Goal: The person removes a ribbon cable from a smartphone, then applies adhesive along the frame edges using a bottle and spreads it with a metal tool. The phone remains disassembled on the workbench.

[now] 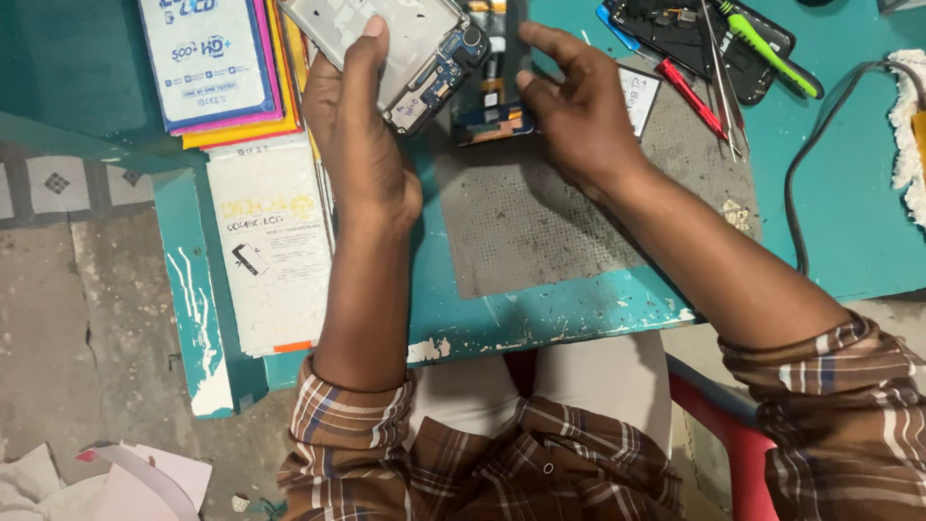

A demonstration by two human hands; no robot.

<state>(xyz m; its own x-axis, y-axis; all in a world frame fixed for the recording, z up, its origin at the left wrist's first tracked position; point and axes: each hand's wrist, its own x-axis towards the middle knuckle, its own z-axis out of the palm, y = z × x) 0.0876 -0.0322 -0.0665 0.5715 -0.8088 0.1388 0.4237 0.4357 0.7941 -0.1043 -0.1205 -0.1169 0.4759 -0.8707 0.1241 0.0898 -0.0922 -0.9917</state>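
Fingers of the left hand [362,125] are closed around a grey opened phone frame with exposed circuit board [395,48], held tilted above the teal painted bench [540,309]. The right hand [569,106], fingers loosely spread, rests on a dark phone body [487,106] lying on the grey work mat [521,222].

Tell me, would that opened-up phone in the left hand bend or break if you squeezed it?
The opened phone looks thin and flat with bare circuit parts showing, so it is probably fragile and may flex a little. The left hand holds it by the edges, which suggests it is light. Its smooth frame could be slippery.
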